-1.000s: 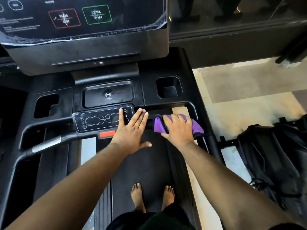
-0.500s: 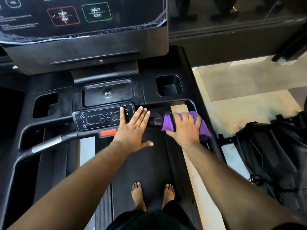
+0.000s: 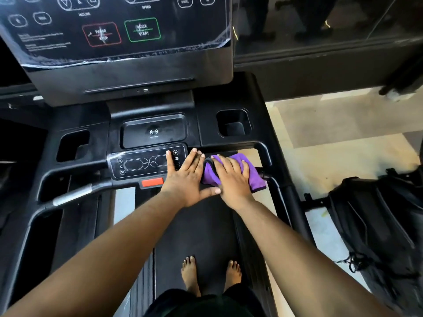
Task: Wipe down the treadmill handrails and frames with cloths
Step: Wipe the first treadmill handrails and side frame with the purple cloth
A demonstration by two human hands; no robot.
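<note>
I stand barefoot on a black treadmill. My right hand (image 3: 231, 179) presses a purple cloth (image 3: 251, 172) around the front handrail (image 3: 277, 188), just right of the small control panel (image 3: 142, 163). Most of the bar under the cloth is hidden. My left hand (image 3: 186, 177) lies flat with fingers spread on the right end of that panel, its thumb touching my right hand. The left part of the handrail (image 3: 71, 196) shows a silver grip section.
The big console screen (image 3: 109, 33) rises in front. Cup holders (image 3: 233, 123) sit on each side of a charging tray (image 3: 153, 131). A red stop key (image 3: 152, 182) sits below the panel. A black backpack (image 3: 375, 225) lies on the tiled floor to the right.
My right hand slid the purple cloth rightward along the handrail, then back left until it touches my left thumb. My left hand stayed on the panel.
</note>
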